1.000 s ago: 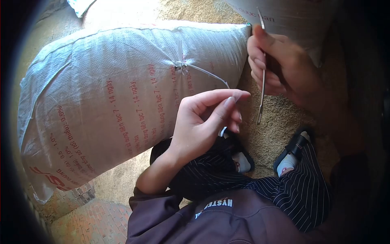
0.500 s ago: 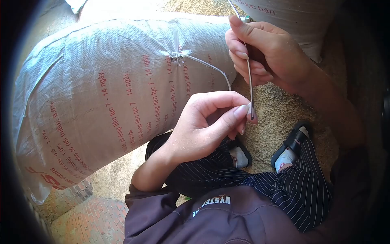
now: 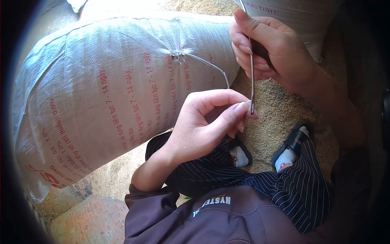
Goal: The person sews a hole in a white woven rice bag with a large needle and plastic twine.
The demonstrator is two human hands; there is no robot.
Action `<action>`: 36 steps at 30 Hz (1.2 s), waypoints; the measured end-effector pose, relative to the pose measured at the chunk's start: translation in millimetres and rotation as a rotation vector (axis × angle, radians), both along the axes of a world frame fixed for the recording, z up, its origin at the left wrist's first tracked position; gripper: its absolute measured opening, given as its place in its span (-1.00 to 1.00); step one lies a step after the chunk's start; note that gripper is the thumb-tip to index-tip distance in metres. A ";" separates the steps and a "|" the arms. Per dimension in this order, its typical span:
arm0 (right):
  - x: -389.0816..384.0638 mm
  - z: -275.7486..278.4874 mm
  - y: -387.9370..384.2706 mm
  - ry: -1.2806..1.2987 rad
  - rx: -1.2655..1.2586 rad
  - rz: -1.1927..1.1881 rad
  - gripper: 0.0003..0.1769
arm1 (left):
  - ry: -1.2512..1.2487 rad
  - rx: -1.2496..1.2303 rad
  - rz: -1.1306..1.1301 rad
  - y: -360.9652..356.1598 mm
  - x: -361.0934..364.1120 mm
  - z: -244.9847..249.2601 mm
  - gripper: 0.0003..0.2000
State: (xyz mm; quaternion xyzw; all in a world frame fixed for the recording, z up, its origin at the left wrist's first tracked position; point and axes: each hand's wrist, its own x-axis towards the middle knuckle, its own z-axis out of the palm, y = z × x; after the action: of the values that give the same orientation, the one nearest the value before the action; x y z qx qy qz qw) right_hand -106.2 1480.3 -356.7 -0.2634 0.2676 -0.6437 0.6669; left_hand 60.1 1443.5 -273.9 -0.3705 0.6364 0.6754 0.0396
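A long thin metal needle stands nearly upright between my two hands. My right hand is closed round its upper part. My left hand pinches thumb and forefinger beside the needle's lower end, where a small eye shows. A white cord runs from a gathered, tied spot on a full white woven sack down to my left hand. Whether the cord's tip is in the needle's eye is too small to tell. Red print covers the sack's side.
A second white sack stands at the upper right behind my right hand. Loose tan grain lies over the floor around my sandalled feet. Brick paving shows at the lower left.
My right hand and the needle have shifted slightly to the right. The needle's lower end is a little higher against my left fingertips. My left hand has hardly moved.
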 end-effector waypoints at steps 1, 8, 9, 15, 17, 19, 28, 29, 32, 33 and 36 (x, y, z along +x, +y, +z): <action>1.6 -1.1 -0.5 0.024 0.007 -0.026 -0.52 | -0.002 -0.004 -0.002 0.1 0.3 -0.1 -0.82; 2.7 -3.3 -0.4 0.050 0.014 -0.051 -0.52 | 0.006 -0.015 0.019 1.1 1.0 -2.4 -0.83; 2.7 -3.0 -0.4 0.049 0.014 -0.051 -0.52 | 0.005 -0.013 0.012 0.5 1.3 -3.2 -0.83; 1.8 -4.5 -1.4 0.038 0.030 -0.052 -0.51 | -0.001 -0.036 -0.009 0.5 0.7 -4.2 -0.84; 1.6 -5.7 -2.0 0.053 0.034 -0.060 -0.51 | -0.005 -0.044 -0.007 0.6 0.0 -4.1 -0.84; 1.5 -5.9 -1.9 0.061 0.039 -0.069 -0.51 | -0.006 -0.050 -0.016 0.1 -0.1 -4.0 -0.84; 1.5 -5.1 -3.5 0.040 0.036 0.015 -0.52 | 0.051 -0.115 -0.103 -1.7 0.0 -6.8 -0.84; 2.3 -4.4 -3.6 0.066 0.046 0.025 -0.52 | 0.051 -0.114 -0.103 -2.2 -0.2 -8.0 -0.84; 4.5 -6.7 -4.5 0.047 0.072 0.076 -0.52 | 0.081 -0.212 -0.183 -2.3 0.3 -11.0 -0.83; 4.7 -7.5 -4.3 0.047 0.074 0.076 -0.52 | 0.065 -0.200 -0.171 -1.8 0.2 -11.4 -0.82; 4.3 -8.6 -4.1 0.070 0.079 0.079 -0.51 | 0.031 -0.125 -0.126 -4.4 -0.4 -10.9 -0.82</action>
State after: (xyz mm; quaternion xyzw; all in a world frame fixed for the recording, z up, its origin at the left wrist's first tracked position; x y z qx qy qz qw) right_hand -101.9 1476.3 -365.4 -0.2698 0.3053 -0.5960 0.6920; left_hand 59.6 1439.2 -284.9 -0.3212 0.6998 0.6362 0.0489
